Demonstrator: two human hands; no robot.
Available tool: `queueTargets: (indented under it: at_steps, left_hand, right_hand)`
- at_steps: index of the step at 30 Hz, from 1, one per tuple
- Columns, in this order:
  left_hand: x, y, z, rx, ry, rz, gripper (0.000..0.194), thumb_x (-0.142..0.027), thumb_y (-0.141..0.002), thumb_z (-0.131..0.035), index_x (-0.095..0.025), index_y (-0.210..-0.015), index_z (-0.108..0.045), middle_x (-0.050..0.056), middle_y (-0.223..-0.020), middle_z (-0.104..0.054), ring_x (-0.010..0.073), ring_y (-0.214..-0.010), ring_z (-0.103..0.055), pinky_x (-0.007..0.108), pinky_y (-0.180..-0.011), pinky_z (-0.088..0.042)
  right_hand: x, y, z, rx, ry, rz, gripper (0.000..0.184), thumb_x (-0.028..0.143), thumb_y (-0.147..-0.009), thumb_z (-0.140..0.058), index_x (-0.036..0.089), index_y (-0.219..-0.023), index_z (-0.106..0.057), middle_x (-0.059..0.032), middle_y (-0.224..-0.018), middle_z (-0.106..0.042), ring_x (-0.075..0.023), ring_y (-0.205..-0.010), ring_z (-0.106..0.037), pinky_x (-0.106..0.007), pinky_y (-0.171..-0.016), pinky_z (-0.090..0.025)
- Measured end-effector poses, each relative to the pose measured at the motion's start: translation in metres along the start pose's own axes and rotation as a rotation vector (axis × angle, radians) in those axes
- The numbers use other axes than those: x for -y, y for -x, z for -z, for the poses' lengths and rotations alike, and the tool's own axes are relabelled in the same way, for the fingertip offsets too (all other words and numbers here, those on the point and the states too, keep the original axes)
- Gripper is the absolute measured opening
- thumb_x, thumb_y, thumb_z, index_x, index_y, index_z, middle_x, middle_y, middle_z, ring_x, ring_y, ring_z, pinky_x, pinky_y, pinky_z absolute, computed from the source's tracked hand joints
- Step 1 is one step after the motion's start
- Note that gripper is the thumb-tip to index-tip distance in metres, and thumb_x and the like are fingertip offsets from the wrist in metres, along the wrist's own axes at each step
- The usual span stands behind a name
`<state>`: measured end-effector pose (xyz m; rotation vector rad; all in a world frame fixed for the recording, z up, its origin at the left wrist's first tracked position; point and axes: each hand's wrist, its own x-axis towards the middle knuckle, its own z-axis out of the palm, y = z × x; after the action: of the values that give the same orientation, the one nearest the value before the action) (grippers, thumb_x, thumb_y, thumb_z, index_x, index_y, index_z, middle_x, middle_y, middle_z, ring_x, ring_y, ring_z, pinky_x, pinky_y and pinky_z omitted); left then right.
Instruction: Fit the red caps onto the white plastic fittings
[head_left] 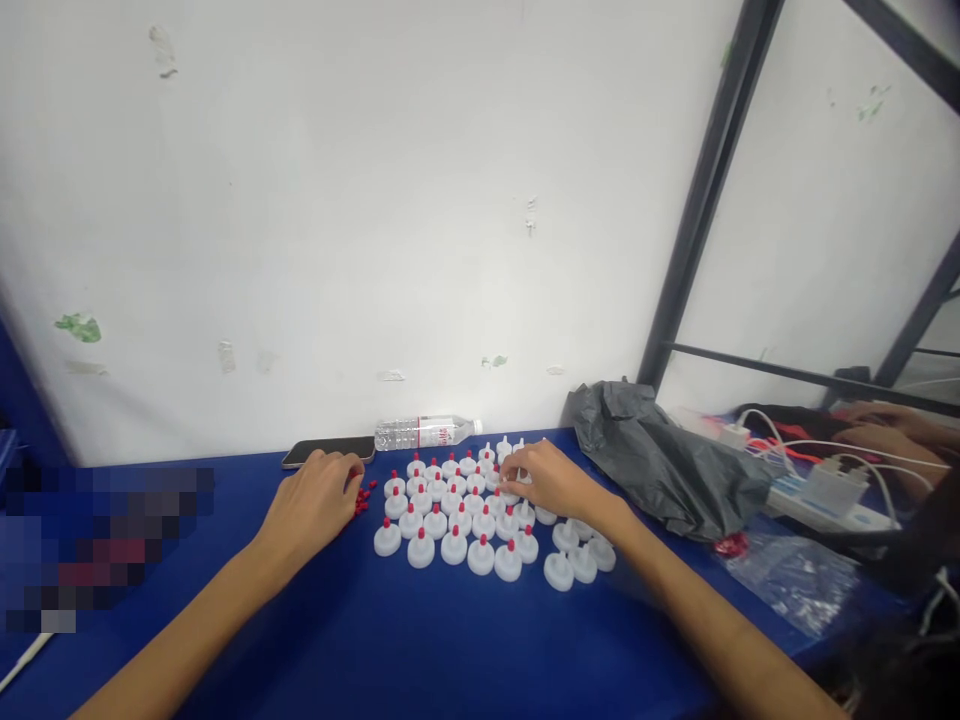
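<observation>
Your L hand [319, 497] is curling by loose red tips [361, 505], R hand [546, 475] is bending over white caps [421, 552]; they're sitting apart, can't tell if either's gripping. Caps are standing nozzle-up on the table [375, 640], prob. for easy access. Counting 1 bottle [420, 432], 1 phone [324, 447], approx 25-30 red-topped caps, 5+ bare front-R; loose tips uncountable.
</observation>
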<state>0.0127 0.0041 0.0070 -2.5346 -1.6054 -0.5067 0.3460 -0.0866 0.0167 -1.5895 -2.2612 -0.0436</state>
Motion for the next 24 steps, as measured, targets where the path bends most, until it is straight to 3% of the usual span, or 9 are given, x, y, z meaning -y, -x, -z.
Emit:
queueTargets:
  at_steps: [5,9,12,14,16,20,24]
  left_hand:
    - [0.002,0.001,-0.002,0.028,-0.016,-0.006,0.027,-0.025,-0.094,-0.040,-0.024,-0.091,-0.066,0.008,-0.096,-0.069,0.0302,-0.100,-0.057,0.036,-0.067,-0.044]
    - [0.001,0.002,-0.001,0.033,-0.021,-0.006,0.027,-0.024,-0.094,-0.039,-0.023,-0.089,-0.065,0.008,-0.096,-0.068,0.0301,-0.098,-0.056,0.036,-0.066,-0.042]
    - [0.001,0.003,-0.001,0.038,-0.022,-0.008,0.026,-0.023,-0.093,-0.039,-0.022,-0.089,-0.065,0.008,-0.095,-0.068,0.0299,-0.098,-0.056,0.037,-0.069,-0.043]
    - [0.001,0.003,-0.001,0.048,-0.020,-0.008,0.025,-0.022,-0.093,-0.039,-0.023,-0.090,-0.064,0.008,-0.096,-0.069,0.0294,-0.098,-0.057,0.036,-0.069,-0.043]
    - [0.000,0.003,-0.001,0.062,-0.021,-0.008,0.023,-0.021,-0.092,-0.040,-0.023,-0.090,-0.063,0.008,-0.095,-0.069,0.0291,-0.097,-0.058,0.035,-0.069,-0.042]
    - [-0.004,0.004,0.003,0.078,-0.032,0.005,0.021,-0.023,-0.091,-0.042,-0.022,-0.086,-0.062,0.008,-0.089,-0.068,0.0289,-0.092,-0.061,0.035,-0.067,-0.042]
    - [-0.007,0.005,0.008,0.094,-0.042,0.037,0.022,-0.024,-0.091,-0.042,-0.022,-0.084,-0.063,0.009,-0.087,-0.067,0.0281,-0.082,-0.064,0.035,-0.065,-0.043]
  right_hand:
    - [0.008,0.002,0.009,-0.018,-0.053,-0.008,0.023,0.037,-0.096,-0.058,0.023,-0.095,-0.075,-0.0042,-0.092,-0.077,-0.0215,-0.087,-0.066,-0.031,-0.079,-0.044]
    - [0.015,0.007,0.029,0.035,-0.148,-0.014,0.025,0.039,-0.097,-0.055,0.023,-0.095,-0.075,-0.0003,-0.079,-0.074,-0.0152,-0.068,-0.063,-0.026,-0.065,-0.043]
    - [0.015,0.012,0.041,0.240,-0.371,-0.012,0.027,0.045,-0.089,-0.066,0.020,-0.092,-0.075,0.0007,-0.068,-0.070,-0.0122,-0.057,-0.057,-0.023,-0.054,-0.039]
    - [0.011,0.015,0.044,0.428,-0.513,-0.014,0.033,0.047,-0.080,-0.076,0.019,-0.096,-0.076,0.0002,-0.071,-0.071,-0.0118,-0.058,-0.057,-0.022,-0.052,-0.037]
    - [0.007,0.015,0.040,0.524,-0.546,-0.016,0.039,0.047,-0.074,-0.082,0.020,-0.101,-0.076,0.0001,-0.075,-0.073,-0.0122,-0.062,-0.059,-0.022,-0.053,-0.038]
    - [0.002,0.014,0.031,0.546,-0.494,-0.023,0.035,0.049,-0.072,-0.082,0.020,-0.091,-0.079,-0.0008,-0.081,-0.075,-0.0122,-0.065,-0.060,-0.023,-0.056,-0.040]
    - [0.005,0.014,0.039,0.491,-0.543,0.017,0.034,0.050,-0.076,-0.080,0.019,-0.090,-0.078,-0.0012,-0.081,-0.075,-0.0124,-0.066,-0.058,-0.024,-0.057,-0.039]
